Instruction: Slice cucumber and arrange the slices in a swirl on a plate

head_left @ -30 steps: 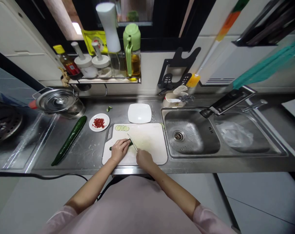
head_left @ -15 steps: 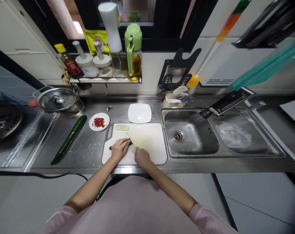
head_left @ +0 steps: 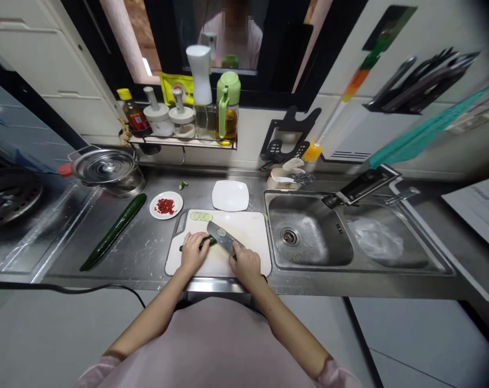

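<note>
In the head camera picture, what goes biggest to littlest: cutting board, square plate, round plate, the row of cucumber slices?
1. Cutting board
2. Square plate and round plate: too alike to rank
3. Row of cucumber slices

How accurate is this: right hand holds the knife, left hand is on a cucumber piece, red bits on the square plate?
One error: the head view shows the red bits on the round plate, not the square plate. The right hand holds the knife, the left hand is on a cucumber piece.
</note>
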A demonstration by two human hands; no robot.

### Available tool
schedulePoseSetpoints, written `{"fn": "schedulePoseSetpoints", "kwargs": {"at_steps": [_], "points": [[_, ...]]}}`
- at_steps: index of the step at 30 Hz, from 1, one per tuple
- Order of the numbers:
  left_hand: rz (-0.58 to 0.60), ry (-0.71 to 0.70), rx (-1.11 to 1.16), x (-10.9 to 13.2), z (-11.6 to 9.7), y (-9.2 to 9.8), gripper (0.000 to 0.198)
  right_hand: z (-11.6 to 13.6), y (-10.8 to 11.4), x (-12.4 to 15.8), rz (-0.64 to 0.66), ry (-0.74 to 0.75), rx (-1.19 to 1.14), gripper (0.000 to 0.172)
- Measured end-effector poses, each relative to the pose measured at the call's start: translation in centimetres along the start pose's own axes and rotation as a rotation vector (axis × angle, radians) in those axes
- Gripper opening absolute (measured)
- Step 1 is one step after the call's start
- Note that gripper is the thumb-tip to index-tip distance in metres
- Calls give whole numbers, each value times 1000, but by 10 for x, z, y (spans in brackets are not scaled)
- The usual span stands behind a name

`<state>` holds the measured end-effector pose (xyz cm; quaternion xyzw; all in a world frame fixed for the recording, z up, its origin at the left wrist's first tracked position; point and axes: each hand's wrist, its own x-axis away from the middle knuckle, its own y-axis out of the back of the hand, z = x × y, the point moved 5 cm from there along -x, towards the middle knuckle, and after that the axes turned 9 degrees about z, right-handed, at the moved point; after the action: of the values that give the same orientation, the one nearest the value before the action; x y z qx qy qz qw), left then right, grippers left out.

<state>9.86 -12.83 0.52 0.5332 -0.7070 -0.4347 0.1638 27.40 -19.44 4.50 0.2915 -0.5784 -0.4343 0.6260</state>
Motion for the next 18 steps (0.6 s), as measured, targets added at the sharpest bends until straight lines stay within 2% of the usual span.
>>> {"fn": "schedulePoseSetpoints", "kwargs": {"at_steps": [4, 7, 11, 15, 18], "points": [[-98, 65, 62, -3, -2, 10, 21, -9, 3, 5, -44, -10, 51, 54], [-108, 39, 53, -13, -13, 18, 27, -11, 5, 8, -82, 10, 70, 54], [9, -44, -40, -36, -31, 24, 33, -9, 6, 14, -102, 67, 96, 55], [148, -121, -101, -53, -39, 24, 23, -8, 6, 18, -109, 104, 115, 55], [193, -147, -85, -57, -41, 20, 15, -10, 5, 19, -107, 101, 123, 56]]}}
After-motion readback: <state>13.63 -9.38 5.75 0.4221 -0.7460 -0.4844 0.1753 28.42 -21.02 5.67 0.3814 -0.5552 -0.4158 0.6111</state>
